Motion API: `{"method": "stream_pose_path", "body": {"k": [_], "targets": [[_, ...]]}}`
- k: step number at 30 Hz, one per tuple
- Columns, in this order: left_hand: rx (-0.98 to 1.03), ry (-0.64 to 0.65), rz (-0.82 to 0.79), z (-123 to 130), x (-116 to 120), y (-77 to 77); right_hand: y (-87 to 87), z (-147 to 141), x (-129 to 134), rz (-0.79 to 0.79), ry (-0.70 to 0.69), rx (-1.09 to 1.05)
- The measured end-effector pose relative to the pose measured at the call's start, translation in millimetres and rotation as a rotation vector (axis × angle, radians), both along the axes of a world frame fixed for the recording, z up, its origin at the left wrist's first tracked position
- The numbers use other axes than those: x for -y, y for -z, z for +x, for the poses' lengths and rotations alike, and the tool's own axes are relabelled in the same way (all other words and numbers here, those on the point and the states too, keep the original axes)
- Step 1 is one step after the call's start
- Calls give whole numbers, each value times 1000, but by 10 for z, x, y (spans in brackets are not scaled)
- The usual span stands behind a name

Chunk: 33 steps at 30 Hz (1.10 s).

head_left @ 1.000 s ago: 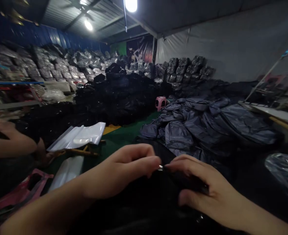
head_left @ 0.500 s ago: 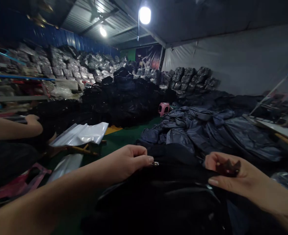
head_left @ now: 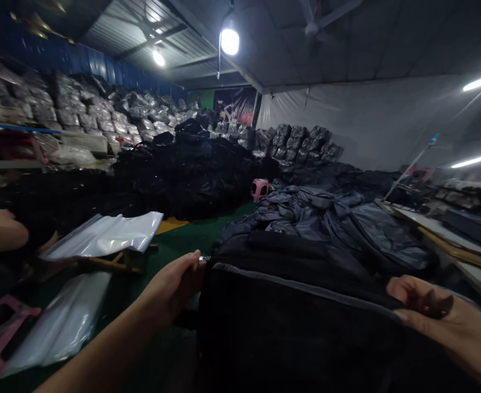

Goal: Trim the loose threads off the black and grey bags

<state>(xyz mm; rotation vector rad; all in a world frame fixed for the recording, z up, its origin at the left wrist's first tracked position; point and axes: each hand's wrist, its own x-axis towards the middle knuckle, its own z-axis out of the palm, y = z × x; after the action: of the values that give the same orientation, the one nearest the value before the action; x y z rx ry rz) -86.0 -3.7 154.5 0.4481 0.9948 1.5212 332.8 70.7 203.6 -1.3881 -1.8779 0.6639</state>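
A black bag (head_left: 297,333) with a grey zipper line (head_left: 293,283) across its top fills the space in front of me. My left hand (head_left: 177,284) is closed at the bag's left end, pinching a small shiny metal zipper pull (head_left: 204,258) between thumb and fingers. Gripping the bag's right upper edge is my right hand (head_left: 431,308), its thumb pressed against the fabric. A small dark reddish object with pointed ends (head_left: 437,303) also sits in that palm; its kind is unclear.
Dark grey bags (head_left: 318,213) lie heaped just beyond, with a black pile (head_left: 191,174) further back. Clear plastic sheets (head_left: 109,234) rest on a low stand at left. A pink stool (head_left: 259,189) stands between the piles. Another person's arm (head_left: 3,232) shows at far left.
My left hand has moved left with the zipper pull and my right hand right, so the bag's top is stretched wider and its grey zipper line shows. The view has turned right.
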Motion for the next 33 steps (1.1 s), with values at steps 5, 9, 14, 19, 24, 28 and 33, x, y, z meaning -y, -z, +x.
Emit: {"method": "stream_pose_path", "body": {"k": [5,9,14,19,24,28,33], "targets": [[299,115,122,131,10,-311,-33,163,-43,-111,-53,-147],[278,287,198,340,53,-589,-338,27,-3,82,76,-127],[85,575,262,816,-58,-754,-665,-637,139,176,-311,195],[-294,611,291,921,-222,-730,-579,-1185,65,-134,-670,282],[-617,542,189,607,-153,-488,-435,-1107,-118,-196,-621,301],[-664,481,34,290,7,-43,-314,-899,-274,-229,-530,258],[-844,444,-81,-115,266,757,-65,-662,-542,-207,-393,170]]}}
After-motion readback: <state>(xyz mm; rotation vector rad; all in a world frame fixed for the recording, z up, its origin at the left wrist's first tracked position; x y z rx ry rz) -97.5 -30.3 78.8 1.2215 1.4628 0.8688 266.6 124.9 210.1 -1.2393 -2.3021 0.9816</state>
